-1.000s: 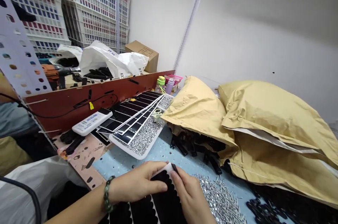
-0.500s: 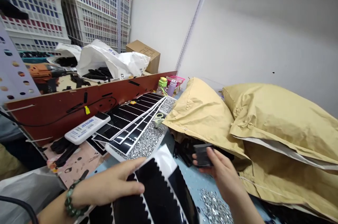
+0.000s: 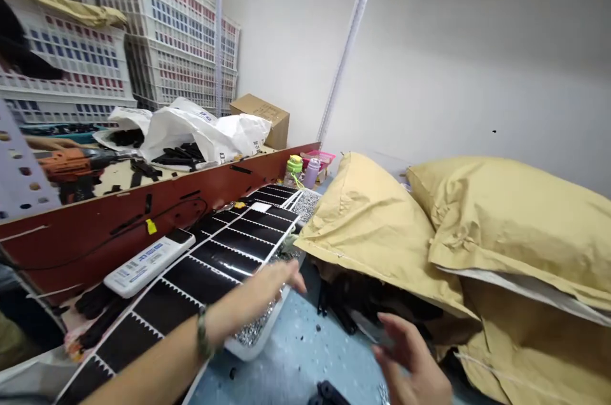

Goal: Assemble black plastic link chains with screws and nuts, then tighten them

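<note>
My left hand (image 3: 270, 287) reaches forward, fingers stretched out over a long sheet of black scalloped stickers (image 3: 214, 258). The sheet lies across a white tray (image 3: 258, 338) of small silver bits. My left wrist wears a green bead bracelet (image 3: 203, 335). My right hand (image 3: 413, 360) is low on the right over the blue tabletop (image 3: 305, 348), smeared by motion. A flat dark piece seems to sit at its fingertips; I cannot tell whether it is gripped. In front of it lie black plastic parts (image 3: 363, 303) under a yellow-brown paper sack (image 3: 377, 227).
A second paper sack (image 3: 515, 214) fills the right. A white remote (image 3: 143, 263) lies by a red-brown board (image 3: 95, 227). Behind the board are an orange drill (image 3: 67, 163), white plastic bags (image 3: 200, 128), a cardboard box (image 3: 262, 113) and stacked crates (image 3: 181, 42). Small bottles (image 3: 296, 169) stand farther back.
My left hand has carried the sticker sheet forward and laid it over the tray. My right hand has dropped lower and to the right, away from the sack's mouth. The view has tilted upward.
</note>
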`<state>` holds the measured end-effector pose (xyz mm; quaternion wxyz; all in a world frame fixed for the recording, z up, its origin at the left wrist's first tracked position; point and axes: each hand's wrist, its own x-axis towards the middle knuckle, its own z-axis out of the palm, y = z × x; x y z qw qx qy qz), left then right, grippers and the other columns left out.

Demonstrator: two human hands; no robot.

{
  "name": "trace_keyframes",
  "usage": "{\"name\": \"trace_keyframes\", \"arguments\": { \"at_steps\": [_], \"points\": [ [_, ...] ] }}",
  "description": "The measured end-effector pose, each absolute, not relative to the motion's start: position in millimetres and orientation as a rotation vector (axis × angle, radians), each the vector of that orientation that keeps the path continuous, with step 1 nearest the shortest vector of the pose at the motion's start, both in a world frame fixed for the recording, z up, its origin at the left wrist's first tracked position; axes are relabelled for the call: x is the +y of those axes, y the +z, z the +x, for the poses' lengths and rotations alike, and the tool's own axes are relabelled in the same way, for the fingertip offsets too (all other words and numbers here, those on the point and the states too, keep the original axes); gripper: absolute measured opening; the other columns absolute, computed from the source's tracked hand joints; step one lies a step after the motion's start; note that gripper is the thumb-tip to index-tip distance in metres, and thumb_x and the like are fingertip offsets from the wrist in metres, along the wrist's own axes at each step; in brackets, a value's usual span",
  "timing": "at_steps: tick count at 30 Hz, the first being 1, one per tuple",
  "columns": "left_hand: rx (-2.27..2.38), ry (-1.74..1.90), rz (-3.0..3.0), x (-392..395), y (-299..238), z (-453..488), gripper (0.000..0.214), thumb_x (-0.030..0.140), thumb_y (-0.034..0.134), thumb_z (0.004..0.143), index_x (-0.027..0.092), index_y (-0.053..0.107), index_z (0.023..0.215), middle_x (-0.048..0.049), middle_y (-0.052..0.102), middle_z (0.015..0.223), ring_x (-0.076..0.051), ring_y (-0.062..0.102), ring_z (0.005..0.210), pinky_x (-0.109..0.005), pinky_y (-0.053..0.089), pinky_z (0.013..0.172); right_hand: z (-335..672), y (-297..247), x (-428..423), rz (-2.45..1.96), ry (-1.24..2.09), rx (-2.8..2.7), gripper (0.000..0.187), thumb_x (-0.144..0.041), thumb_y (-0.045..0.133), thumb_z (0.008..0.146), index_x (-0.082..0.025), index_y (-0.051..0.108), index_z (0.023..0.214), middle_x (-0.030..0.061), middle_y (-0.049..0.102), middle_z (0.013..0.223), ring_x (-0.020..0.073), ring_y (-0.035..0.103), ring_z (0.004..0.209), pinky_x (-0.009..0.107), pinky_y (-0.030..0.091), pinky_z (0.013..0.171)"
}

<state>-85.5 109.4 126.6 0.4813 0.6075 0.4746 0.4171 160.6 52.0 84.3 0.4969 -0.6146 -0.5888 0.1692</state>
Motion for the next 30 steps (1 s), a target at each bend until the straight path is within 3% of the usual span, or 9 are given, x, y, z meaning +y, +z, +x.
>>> {"name": "trace_keyframes", "arguments": {
  "at_steps": [2,7,9,11,15,19,23,26,30],
  "points": [
    [0.842,0.750,1.275,69,102,-63,0.061,0.064,0.030,0.091,0.019,0.071,0.093,-0.0097,0.065,0.112,-0.029,0.056,0.109,-0.042,0.044,0.090,140,78,48,-1.485,0.250,-1.621,0.049,-0.058,0.066,0.070,-0.021,0.058,0.102,0.0020,0.061,0.074,0.0209,0.063,0.067,0.030,0.051,0.064],
    [0.958,0.966,1.027,31,68,-32,0.046,0.047,0.064,0.081,0.021,0.059,0.119,-0.0095,0.063,0.118,-0.027,0.058,0.109,-0.037,0.044,0.095,115,60,37,-1.499,0.103,-1.975,0.063,-0.032,0.064,0.073,-0.023,0.041,0.130,0.0086,0.059,0.106,0.0267,0.063,0.091,0.034,0.054,0.067],
    [0.993,1.022,1.096,31,60,-32,0.044,0.043,0.062,0.084,0.021,0.057,0.121,-0.0095,0.063,0.117,-0.026,0.060,0.104,-0.037,0.045,0.093,123,58,30,-1.513,0.148,-2.099,0.069,-0.024,0.060,0.074,-0.026,0.034,0.138,0.0094,0.055,0.116,0.0280,0.061,0.100,0.037,0.054,0.074],
    [1.038,1.035,1.172,29,55,-36,0.041,0.040,0.056,0.088,0.022,0.055,0.124,-0.0082,0.063,0.117,-0.025,0.061,0.102,-0.037,0.046,0.093,135,61,23,-1.520,0.250,-2.147,0.061,-0.020,0.054,0.080,-0.029,0.035,0.138,0.0091,0.052,0.120,0.0261,0.060,0.102,0.036,0.054,0.077],
    [1.130,0.853,1.592,16,54,-43,0.024,0.028,0.052,0.091,0.026,0.062,0.113,-0.0051,0.056,0.129,-0.026,0.052,0.116,-0.039,0.042,0.099,146,74,7,-1.433,0.426,-2.111,0.037,-0.027,0.045,0.092,-0.027,0.047,0.129,0.0105,0.050,0.117,0.0206,0.059,0.095,0.032,0.053,0.077],
    [1.077,0.716,1.939,5,53,-42,0.023,0.024,0.046,0.094,0.025,0.069,0.091,-0.0005,0.049,0.137,-0.023,0.041,0.128,-0.039,0.036,0.106,150,79,-3,-1.334,0.609,-2.133,0.017,-0.024,0.048,0.091,-0.022,0.064,0.087,0.0072,0.054,0.099,0.0173,0.058,0.080,0.029,0.051,0.070],
    [1.231,0.737,2.105,1,36,-44,0.025,0.027,0.044,0.097,0.029,0.066,0.109,-0.0001,0.049,0.137,-0.024,0.041,0.128,-0.044,0.039,0.102,172,58,-12,-1.547,0.750,-1.628,0.026,-0.036,0.057,0.086,-0.019,0.062,0.067,0.0056,0.053,0.085,0.0159,0.054,0.069,0.026,0.048,0.058],
    [1.190,0.667,2.417,-2,18,-43,0.038,0.012,0.047,0.091,0.028,0.057,0.124,-0.0025,0.052,0.136,-0.028,0.038,0.128,-0.052,0.033,0.101,182,34,-19,-1.632,0.957,-1.204,0.030,-0.045,0.067,0.075,-0.018,0.065,0.063,0.0075,0.053,0.091,0.0138,0.050,0.061,0.023,0.041,0.043],
    [1.097,0.607,2.594,-8,0,-34,0.058,0.000,0.048,0.077,0.020,0.050,0.130,-0.0043,0.055,0.134,-0.028,0.042,0.125,-0.052,0.024,0.103,172,7,-21,-1.634,1.088,-0.911,0.036,-0.049,0.074,0.065,-0.015,0.065,0.058,0.0107,0.053,0.103,0.0099,0.047,0.055,0.023,0.037,0.040]
  ]
}}
